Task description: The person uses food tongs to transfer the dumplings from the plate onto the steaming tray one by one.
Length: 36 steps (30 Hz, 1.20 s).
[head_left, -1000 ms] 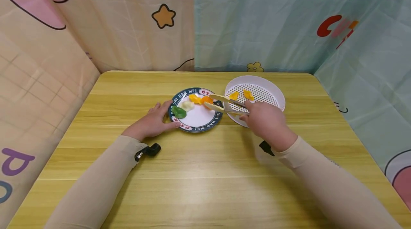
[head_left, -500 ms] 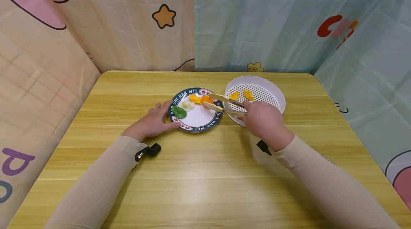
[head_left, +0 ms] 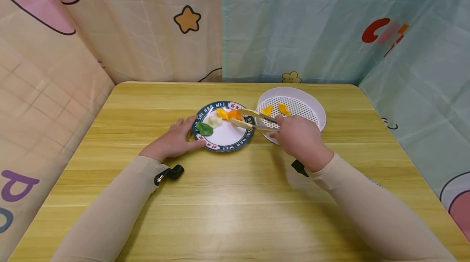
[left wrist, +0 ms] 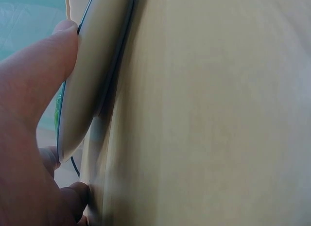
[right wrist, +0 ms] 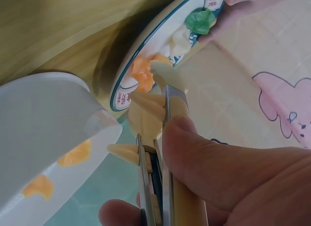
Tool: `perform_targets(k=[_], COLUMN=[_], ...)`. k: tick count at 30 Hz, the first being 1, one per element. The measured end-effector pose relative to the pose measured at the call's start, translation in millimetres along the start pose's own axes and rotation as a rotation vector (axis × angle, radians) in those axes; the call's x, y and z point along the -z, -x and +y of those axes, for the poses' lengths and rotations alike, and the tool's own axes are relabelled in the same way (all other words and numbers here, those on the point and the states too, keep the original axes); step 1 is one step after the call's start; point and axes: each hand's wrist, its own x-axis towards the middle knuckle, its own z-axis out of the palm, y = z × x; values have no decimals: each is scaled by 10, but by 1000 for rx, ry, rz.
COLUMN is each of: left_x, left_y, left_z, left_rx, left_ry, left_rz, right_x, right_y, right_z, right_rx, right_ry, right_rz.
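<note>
My left hand (head_left: pixel 175 138) holds the left rim of a round plate (head_left: pixel 228 137), white with a dark blue lettered border. Its thumb lies over the rim in the left wrist view. On the plate sit small dumpling-like pieces: green (head_left: pixel 204 128), white (head_left: pixel 213 121), yellow (head_left: pixel 222 113) and orange (head_left: pixel 234 115). Metal tongs (head_left: pixel 261 126) with pale tips are gripped in my right hand (head_left: pixel 300 138). Their spread tips reach over the plate's right rim, on either side of the orange piece. In the right wrist view the thumb presses one arm of the tongs.
Right of the plate stands a white perforated round basket (head_left: pixel 318 107), partly behind my right hand. Two yellow pieces (head_left: pixel 283 109) lie in it. All this rests on a wooden table (head_left: pixel 220 213), with printed curtains (head_left: pixel 293 21) behind and at the sides.
My right hand and the tongs have shifted a little to the left, so the tips reach farther around the orange piece. My left hand stays at the plate's rim.
</note>
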Motion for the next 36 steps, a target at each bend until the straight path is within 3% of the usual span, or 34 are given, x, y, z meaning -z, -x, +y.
perform_targets(k=[11, 18, 36], left_x=[-10, -22, -19], left_y=[-2, -2, -5], left_z=[-5, -8, -12], left_rx=[5, -18, -24], left_ry=[-2, -4, -2], left_rz=[5, 16, 18], right_x=[7, -15, -12], right_y=[-23, -41, -47], right_z=[-19, -6, 5], right_rx=[-24, 3, 2], right_ry=[-59, -48, -57], right_rz=[-69, -38, -47])
